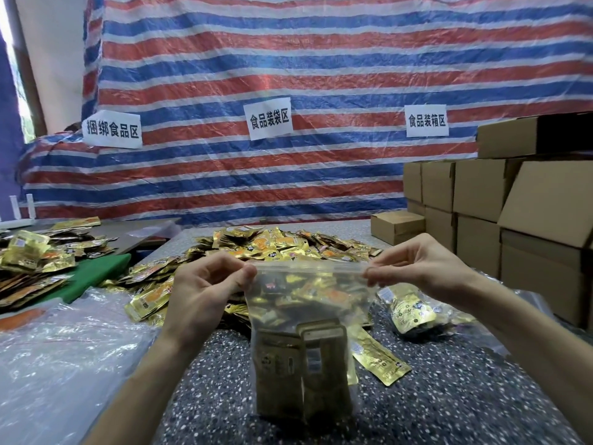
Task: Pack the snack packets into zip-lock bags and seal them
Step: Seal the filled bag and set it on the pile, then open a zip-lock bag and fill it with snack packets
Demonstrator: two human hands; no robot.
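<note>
2 hands hold a clear zip-lock bag (308, 303) upright at the centre of the frame, its base down on the speckled table (449, 399). The left hand (205, 284) pinches the left end of the seal strip between thumb and fingers, and the right hand (423, 268) pinches the right end, so the strip is stretched between them. I cannot tell whether the strip is pressed closed. Gold snack packets (305, 364) stand in the bag's lower half. Behind it lies a big pile of loose packets (282, 242), and 1 single packet (378, 358) lies flat just right of the bag. Brown boxes (481, 187) are stacked at the right edge. A striped tarp (256, 75) carrying 3 paper signs (270, 121) fills the upper frame.
</note>
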